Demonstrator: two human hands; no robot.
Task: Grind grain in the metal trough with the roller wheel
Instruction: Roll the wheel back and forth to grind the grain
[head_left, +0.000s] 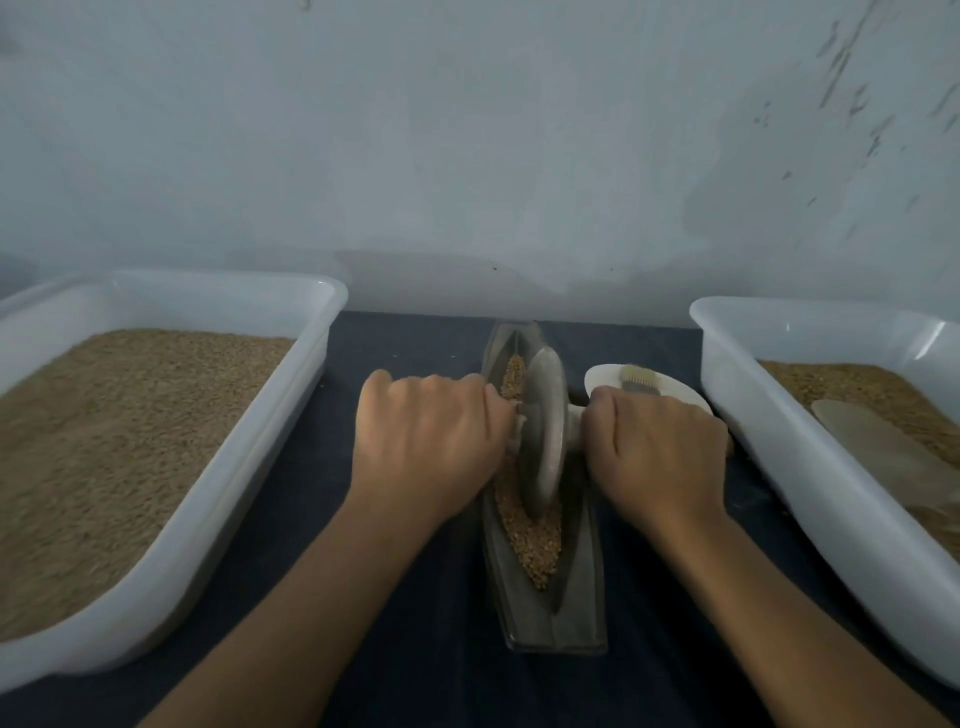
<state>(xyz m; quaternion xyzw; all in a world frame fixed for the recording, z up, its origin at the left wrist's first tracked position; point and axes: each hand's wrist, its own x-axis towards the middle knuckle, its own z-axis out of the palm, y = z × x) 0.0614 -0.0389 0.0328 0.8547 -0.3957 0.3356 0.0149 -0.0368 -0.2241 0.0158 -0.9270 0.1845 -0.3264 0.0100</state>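
A narrow boat-shaped metal trough (582, 587) lies lengthwise on the dark cloth in the middle. Brown grain (535, 545) fills its groove. A grey roller wheel (543, 431) stands upright in the groove, its axle handles sticking out to both sides. My left hand (426, 441) grips the left handle, which the fingers hide. My right hand (660, 452) grips the right handle, of which a short pale stub shows beside the wheel.
A white plastic tub (249, 447) of fine grain stands at the left. Another white tub (810, 452) at the right holds grain and a pale scoop (883, 447). A white dish (675, 387) with a small brush (641, 379) sits behind my right hand. A pale wall (467, 156) rises close behind.
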